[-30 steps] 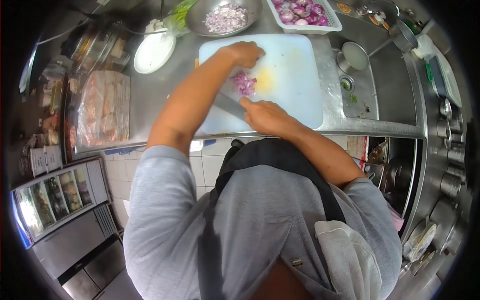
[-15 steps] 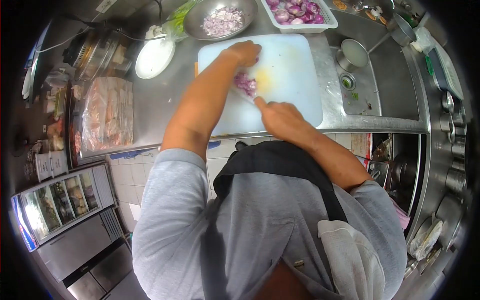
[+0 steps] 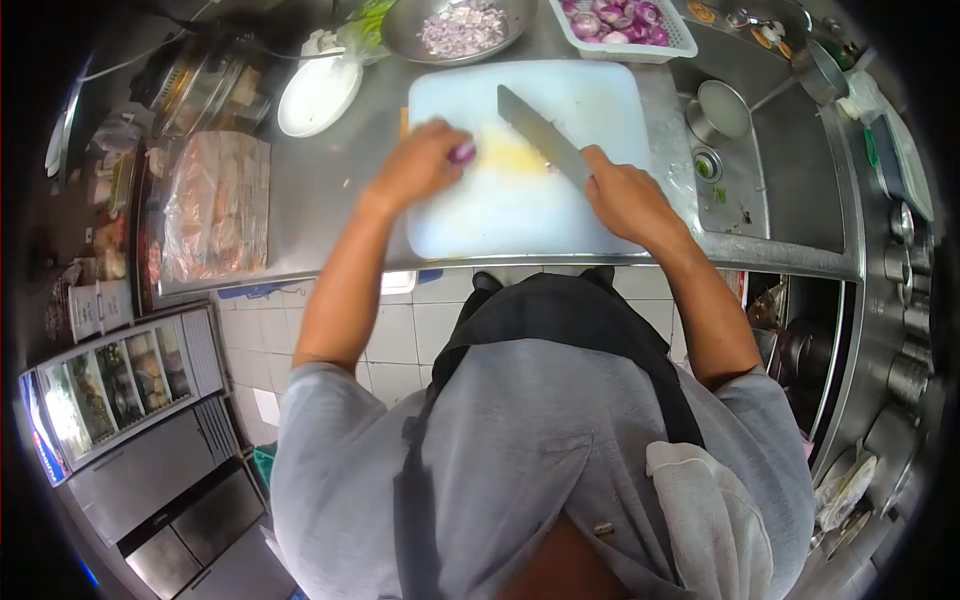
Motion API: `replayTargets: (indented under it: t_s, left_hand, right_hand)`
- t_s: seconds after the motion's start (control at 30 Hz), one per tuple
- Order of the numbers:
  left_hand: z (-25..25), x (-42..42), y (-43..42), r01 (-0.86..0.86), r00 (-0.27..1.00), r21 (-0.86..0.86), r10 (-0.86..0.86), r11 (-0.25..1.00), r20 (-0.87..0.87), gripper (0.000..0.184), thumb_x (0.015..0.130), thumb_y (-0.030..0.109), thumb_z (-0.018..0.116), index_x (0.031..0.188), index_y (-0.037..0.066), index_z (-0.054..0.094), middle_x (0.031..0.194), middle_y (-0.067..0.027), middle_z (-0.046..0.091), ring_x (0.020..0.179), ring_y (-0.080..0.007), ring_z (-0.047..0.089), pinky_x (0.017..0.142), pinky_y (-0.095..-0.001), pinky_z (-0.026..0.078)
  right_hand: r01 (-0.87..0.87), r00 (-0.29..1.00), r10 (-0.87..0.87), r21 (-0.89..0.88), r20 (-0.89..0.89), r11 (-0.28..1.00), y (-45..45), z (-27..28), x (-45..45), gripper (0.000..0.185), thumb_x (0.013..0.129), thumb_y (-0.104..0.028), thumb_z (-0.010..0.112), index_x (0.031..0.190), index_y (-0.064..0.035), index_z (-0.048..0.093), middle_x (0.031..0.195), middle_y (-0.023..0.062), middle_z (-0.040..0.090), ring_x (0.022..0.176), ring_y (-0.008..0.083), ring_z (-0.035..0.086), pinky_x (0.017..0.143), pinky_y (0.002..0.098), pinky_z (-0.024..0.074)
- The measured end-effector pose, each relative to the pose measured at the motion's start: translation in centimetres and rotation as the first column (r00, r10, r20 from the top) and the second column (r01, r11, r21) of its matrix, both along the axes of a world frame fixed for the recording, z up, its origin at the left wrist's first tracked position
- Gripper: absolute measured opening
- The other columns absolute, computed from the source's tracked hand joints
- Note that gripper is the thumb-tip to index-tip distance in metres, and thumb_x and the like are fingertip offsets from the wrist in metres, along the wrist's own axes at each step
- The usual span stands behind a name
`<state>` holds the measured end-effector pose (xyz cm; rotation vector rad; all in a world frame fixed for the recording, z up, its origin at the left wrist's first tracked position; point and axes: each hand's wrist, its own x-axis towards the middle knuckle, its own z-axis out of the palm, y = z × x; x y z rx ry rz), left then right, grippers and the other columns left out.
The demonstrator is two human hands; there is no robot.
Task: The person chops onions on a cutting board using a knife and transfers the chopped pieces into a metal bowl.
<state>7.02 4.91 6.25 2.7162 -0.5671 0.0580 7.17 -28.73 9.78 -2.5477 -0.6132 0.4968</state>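
1. Knife (image 3: 540,130) sits in your right hand (image 3: 630,195), right of centre in the upper half of the frame. Your fingers are closed around its handle, and the blade slants to the upper left, over the board (image 3: 500,225). Whether the blade touches the board, you cannot tell from this view.
2. Your left hand (image 3: 418,165) is left of centre, over the board's left edge. Its fingers are curled partway, with a piece of purple onion (image 3: 462,152) at the fingertips. The hand is blurred, so how firm the hold is cannot be told.
3. The onion is well apart from the blade, to its left. Between them you have a yellow stain (image 3: 510,152) on the board. A small scrap lies just beside the blade, near your right hand.
4. Above the board, at the top of the frame, your bowl (image 3: 400,35) holds chopped onion (image 3: 463,28). To its right, the white basket (image 3: 640,53) holds whole purple onions (image 3: 622,18).
5. Left of the board, you have a white plate (image 3: 318,100) at the upper left and a plastic bag (image 3: 215,205) farther left.
6. At the upper right, a pot (image 3: 722,110) stands in the sink (image 3: 745,185), beside the drain.
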Motion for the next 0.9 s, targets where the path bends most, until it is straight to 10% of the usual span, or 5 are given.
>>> replayTargets:
  t_s: [0.17,0.3,0.9]
  left_hand:
    - [-5.2,-5.9,-1.4,-0.447,0.875,-0.462,0.482,0.766,-0.048,0.040,0.084,0.010,0.079,0.123,0.006,0.070,0.120,-0.0189,0.066,0.102,-0.0387,0.066,0.094,-0.0457,0.054]
    - [-6.3,-5.6,-1.5,-0.288,0.901,-0.439,0.396,0.851,0.177,0.029,0.088,0.008,0.078,0.116,0.005,0.071,0.111,-0.0168,0.070,0.101,-0.0376,0.067,0.089,-0.0439,0.054]
    - [-6.5,-3.6,-1.5,-0.308,0.910,-0.441,0.397,0.843,0.123,0.011,0.093,0.005,0.074,0.104,0.004,0.075,0.100,-0.0137,0.071,0.091,-0.0341,0.070,0.081,-0.0408,0.056]
  right_hand:
    - [-0.100,0.995,0.101,-0.025,0.026,0.995,0.4,-1.8,-2.1,0.022,0.103,-0.014,0.054,0.122,-0.0048,0.047,0.087,0.0293,0.071,0.084,0.0535,0.067,0.076,0.0637,0.0487]
    - [-0.155,0.986,0.157,-0.045,0.052,0.987,0.7,-0.9,-2.0,0.023,0.103,-0.014,0.056,0.122,-0.0043,0.047,0.086,0.0290,0.071,0.083,0.0526,0.067,0.075,0.0631,0.0492]
    - [-0.362,0.924,0.378,-0.191,0.054,0.912,3.2,1.3,-0.2,0.019,0.101,-0.010,0.050,0.116,0.0002,0.052,0.082,0.0278,0.071,0.079,0.0501,0.069,0.072,0.0603,0.0520]
